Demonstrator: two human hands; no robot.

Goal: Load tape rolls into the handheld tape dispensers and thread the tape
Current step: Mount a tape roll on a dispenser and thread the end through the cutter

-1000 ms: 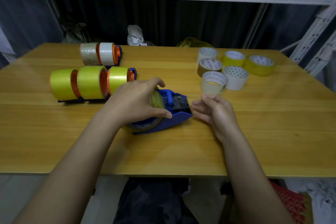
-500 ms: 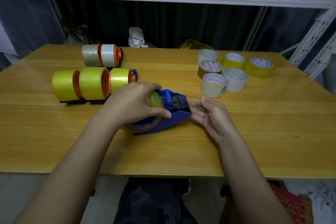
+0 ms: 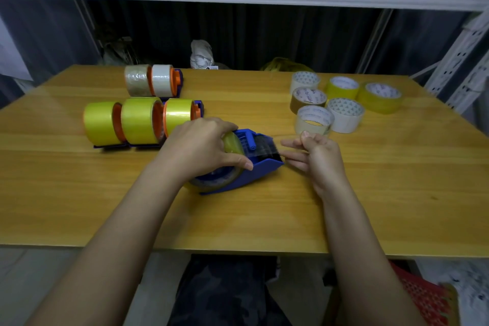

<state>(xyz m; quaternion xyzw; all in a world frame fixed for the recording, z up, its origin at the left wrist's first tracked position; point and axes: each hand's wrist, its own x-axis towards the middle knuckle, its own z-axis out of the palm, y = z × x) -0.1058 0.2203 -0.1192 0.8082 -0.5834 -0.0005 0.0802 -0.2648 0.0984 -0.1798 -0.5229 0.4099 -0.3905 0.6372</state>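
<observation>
Dispenser (image 3: pixel 264 167): blue, lying on its side at worktop (image 3: pixel 397 193) centre, cutter end toward right hand.
Roll (image 3: pixel 232 143): yellowish, seated in dispenser, mostly hidden under palm.
L hand (image 3: pixel 203 148): grip closed over roll and dispenser body, thumb on blue side plate.
R hand (image 3: pixel 317 156): grip narrow, thumb and forefinger pinched at clear tape (image 3: pixel 267 145) near cutter; actual hold on the film can't be told.
Risk 1: clear film may fold and stick to itself if pulled slack.
Risk 2: fingertips close to teeth; a nick likely if pull is angled down.
Risk 3: tape may snap back onto roll if pinch slips.
Spare rolls (image 3: pixel 341 114): near R hand; could be knocked.
</observation>
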